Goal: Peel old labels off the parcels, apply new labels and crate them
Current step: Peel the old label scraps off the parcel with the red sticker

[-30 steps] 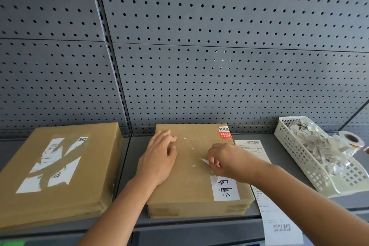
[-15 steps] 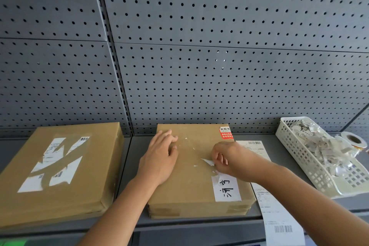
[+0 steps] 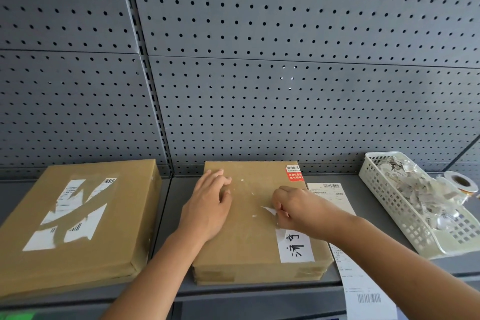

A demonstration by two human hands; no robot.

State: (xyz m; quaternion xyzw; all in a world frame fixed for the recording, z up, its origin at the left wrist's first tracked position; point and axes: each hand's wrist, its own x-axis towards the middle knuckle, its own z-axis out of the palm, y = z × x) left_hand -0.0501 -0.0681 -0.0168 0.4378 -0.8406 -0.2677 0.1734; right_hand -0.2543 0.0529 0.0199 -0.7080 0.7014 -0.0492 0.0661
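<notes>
Fingertips of the right hand (image 3: 293,206) pinch a white scrap of old label (image 3: 268,210) curling off the top of the middle parcel (image 3: 249,239); the left hand (image 3: 207,205) lies flat and unclenched on that parcel's left half, grasping nothing. Two parcels sit on the grey shelf (image 3: 176,190): the middle one reaching to the front edge, and the left parcel (image 3: 78,221), bearing torn white label pieces, with a bare strip of shelf between them. One white slip (image 3: 363,286) lies beside the middle parcel and overhangs the front edge; one white basket (image 3: 384,197) of peeled scraps stands at the right end; one tape roll (image 3: 461,182) lies behind it.
</notes>
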